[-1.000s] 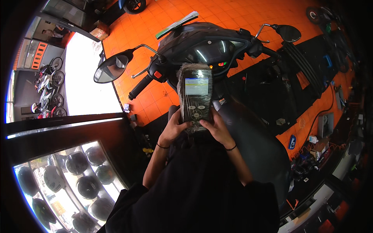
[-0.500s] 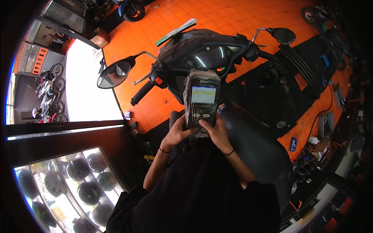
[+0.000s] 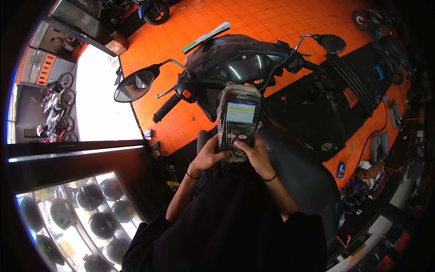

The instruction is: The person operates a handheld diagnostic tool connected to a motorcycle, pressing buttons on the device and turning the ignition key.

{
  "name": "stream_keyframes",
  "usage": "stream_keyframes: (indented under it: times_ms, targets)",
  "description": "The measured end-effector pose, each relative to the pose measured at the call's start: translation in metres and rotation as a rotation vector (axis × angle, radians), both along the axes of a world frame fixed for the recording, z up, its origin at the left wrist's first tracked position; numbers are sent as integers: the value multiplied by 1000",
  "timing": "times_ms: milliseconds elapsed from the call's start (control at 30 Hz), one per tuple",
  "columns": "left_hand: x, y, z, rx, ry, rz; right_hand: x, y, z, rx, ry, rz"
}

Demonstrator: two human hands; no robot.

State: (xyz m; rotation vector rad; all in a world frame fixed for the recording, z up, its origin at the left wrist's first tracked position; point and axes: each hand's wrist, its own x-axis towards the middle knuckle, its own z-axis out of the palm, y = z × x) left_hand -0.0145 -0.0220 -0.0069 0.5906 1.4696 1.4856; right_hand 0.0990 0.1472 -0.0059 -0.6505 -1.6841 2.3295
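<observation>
A dark handheld diagnostic scanner (image 3: 239, 129) wrapped in clear plastic film is held up in front of my body, its screen lit. Around its lower left side, my left hand (image 3: 207, 157) is closed, with the thumb along the edge. My right hand (image 3: 257, 156) grips the lower right side, its thumb resting just below two pale round buttons. Beyond the scanner stands a dark scooter (image 3: 235, 50), its dashboard and handlebar facing me. Its black seat (image 3: 297, 170) lies to the right of my hands. The fingers behind the scanner are hidden.
The scooter's left mirror (image 3: 133, 85) and left grip (image 3: 166, 109) reach out ahead. A paper pad (image 3: 206, 37) lies on its front. Right, a black mat (image 3: 308, 109) covers orange tiles, with a grey bin (image 3: 379, 147) and tools beyond. Helmets (image 3: 103, 225) fill a lit case at lower left.
The scanner has shifted slightly right and tilted a little clockwise in my hands. My right thumb has moved slightly with it. Both hands keep their hold.
</observation>
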Motion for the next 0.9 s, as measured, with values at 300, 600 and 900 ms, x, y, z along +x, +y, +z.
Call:
stream_keyframes:
  times_ms: [300,600,900]
  targets:
    - [-2,0,-3,-27,-44,18,-3,0,0,19,-55,14]
    - [1,-2,1,-23,-99,169,9,7,-8,223,92,182]
    - [0,-4,-5,29,-136,94,14,4,-10,163,99,178]
